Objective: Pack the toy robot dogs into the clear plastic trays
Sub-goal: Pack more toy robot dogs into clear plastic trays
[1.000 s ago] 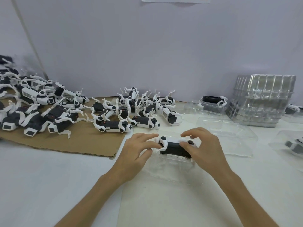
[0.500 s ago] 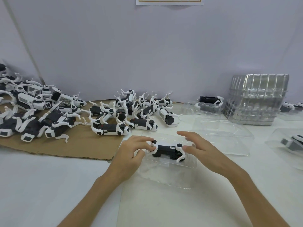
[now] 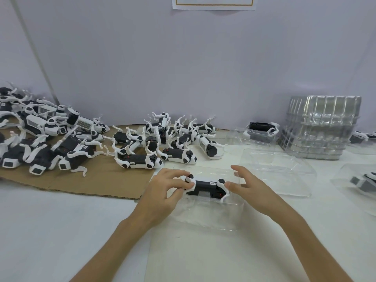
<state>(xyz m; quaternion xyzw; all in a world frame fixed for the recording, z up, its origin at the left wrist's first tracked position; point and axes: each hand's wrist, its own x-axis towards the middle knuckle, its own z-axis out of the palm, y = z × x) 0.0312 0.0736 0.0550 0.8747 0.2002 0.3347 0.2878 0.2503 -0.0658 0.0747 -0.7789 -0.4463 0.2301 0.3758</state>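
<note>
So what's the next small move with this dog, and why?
Probably press the toy robot dog down into the clear tray: the left hand pinches one end, the right hand touches the other, and a white leg juts out.

I have a single view, from a wide-angle camera worn on the head. It looks forward and down across the desk toward the wall, close above the left hand and right hand, forearms entering from the bottom edge.
</note>
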